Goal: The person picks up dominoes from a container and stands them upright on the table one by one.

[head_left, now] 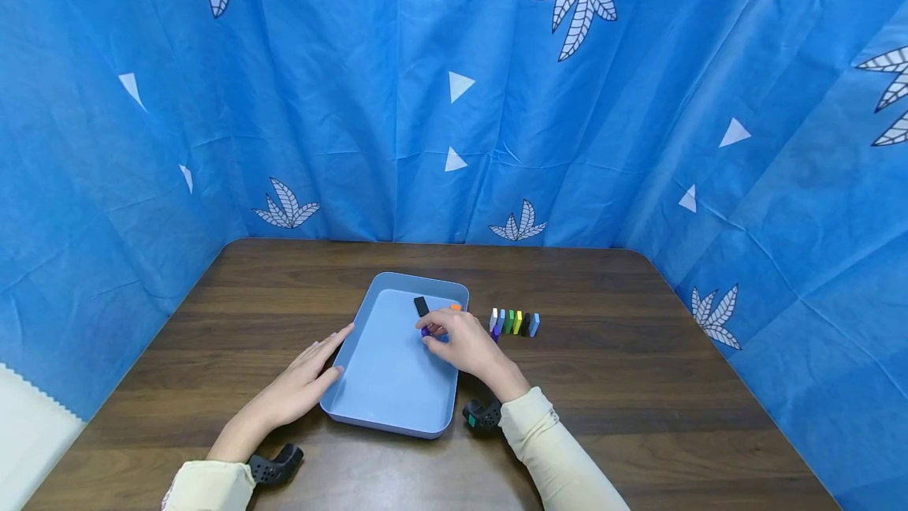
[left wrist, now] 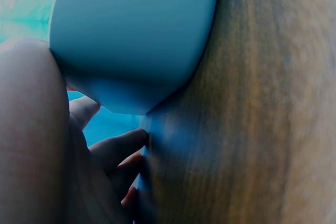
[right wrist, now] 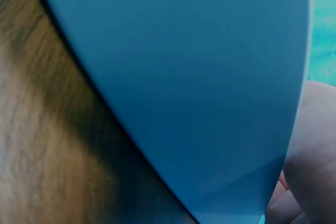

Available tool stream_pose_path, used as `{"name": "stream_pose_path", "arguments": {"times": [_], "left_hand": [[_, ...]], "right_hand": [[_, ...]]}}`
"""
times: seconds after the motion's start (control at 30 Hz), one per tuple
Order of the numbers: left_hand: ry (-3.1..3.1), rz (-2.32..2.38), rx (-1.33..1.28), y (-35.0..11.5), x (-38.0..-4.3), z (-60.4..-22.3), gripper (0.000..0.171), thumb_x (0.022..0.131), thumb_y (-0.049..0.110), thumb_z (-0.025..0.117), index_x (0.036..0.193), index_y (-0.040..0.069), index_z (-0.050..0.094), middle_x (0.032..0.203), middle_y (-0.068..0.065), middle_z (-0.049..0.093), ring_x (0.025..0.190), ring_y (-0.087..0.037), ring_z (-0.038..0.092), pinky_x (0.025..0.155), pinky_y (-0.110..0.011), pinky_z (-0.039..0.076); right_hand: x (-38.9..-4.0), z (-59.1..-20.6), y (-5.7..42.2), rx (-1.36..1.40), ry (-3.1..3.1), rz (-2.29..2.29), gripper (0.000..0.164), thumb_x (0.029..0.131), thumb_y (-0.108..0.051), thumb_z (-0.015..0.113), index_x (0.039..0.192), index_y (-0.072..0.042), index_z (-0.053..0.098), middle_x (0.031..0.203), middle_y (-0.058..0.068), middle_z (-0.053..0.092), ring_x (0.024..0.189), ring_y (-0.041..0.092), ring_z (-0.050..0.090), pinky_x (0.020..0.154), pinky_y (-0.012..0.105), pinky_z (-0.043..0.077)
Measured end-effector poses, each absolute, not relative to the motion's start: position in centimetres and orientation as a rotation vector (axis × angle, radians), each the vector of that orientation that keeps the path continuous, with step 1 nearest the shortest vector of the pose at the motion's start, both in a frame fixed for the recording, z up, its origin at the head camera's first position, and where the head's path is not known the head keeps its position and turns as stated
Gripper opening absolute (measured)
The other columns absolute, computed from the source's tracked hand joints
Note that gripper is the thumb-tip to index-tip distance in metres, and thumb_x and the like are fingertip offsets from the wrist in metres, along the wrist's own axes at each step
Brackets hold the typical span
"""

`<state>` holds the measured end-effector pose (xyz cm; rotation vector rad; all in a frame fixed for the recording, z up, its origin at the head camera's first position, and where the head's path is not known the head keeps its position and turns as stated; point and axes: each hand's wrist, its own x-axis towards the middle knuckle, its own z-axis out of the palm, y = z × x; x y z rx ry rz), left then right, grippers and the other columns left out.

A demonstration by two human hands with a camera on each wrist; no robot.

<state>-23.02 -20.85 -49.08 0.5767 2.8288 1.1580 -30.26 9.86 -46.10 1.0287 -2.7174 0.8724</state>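
A blue rectangular tray (head_left: 397, 385) lies on the table with a black domino-like block (head_left: 422, 306) in its far part. An orange block (head_left: 455, 307) shows partly behind my right hand (head_left: 461, 341), near the tray's right wall. That hand reaches over the right rim, and its thumb and fingers pinch a small purple block (head_left: 426, 331) just above the tray floor. My left hand (head_left: 301, 381) rests against the tray's left side, fingers extended along the rim. In the left wrist view, the fingers (left wrist: 121, 145) sit beside the tray's outer wall (left wrist: 131, 35).
Right of the tray, several domino-like blocks stand in a row: white, blue, green, yellow (head_left: 518, 322), black and a blue one (head_left: 534, 325) at the end. Another purple block (head_left: 495, 333) is at the row's near left. Blue curtains (head_left: 426, 101) enclose the brown wooden table (head_left: 603, 385).
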Motion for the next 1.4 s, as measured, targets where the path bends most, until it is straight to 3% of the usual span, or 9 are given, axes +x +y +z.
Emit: {"name": "stream_pose_path", "arguments": {"times": [0.53, 1.13, 1.4], "left_hand": [[2.827, 1.153, 0.579, -20.9, -23.0, -48.8, 0.061, 0.110, 0.022, 0.046, 0.166, 0.020, 0.023, 0.169, -0.015, 0.028, 0.155, -0.046, 0.021, 0.123, -0.069, 0.013], [2.828, 1.143, 0.567, -20.9, -22.9, -48.8, 0.061, 0.110, 0.023, 0.046, 0.166, 0.021, 0.023, 0.169, -0.014, 0.029, 0.155, -0.045, 0.021, 0.123, -0.068, 0.013], [2.833, 1.141, 0.567, -21.0, -23.0, -48.9, 0.061, 0.110, 0.023, 0.046, 0.166, 0.020, 0.023, 0.169, -0.014, 0.028, 0.155, -0.045, 0.021, 0.123, -0.068, 0.013]], "right_hand": [[-30.2, -45.2, 10.5, 1.049, -2.709, 0.841, 0.022, 0.097, -0.015, 0.073, 0.118, -0.012, 0.078, 0.110, 0.001, 0.076, 0.096, 0.011, 0.071, 0.085, 0.021, 0.059], [-29.7, -43.8, 10.9, 1.058, -2.721, 0.881, 0.022, 0.097, -0.015, 0.072, 0.118, -0.009, 0.076, 0.112, 0.003, 0.076, 0.096, 0.014, 0.071, 0.085, 0.033, 0.063], [-29.8, -43.4, 11.1, 1.056, -2.730, 0.864, 0.023, 0.097, -0.016, 0.072, 0.119, -0.010, 0.077, 0.112, 0.001, 0.076, 0.095, 0.012, 0.071, 0.083, 0.028, 0.063]]}}
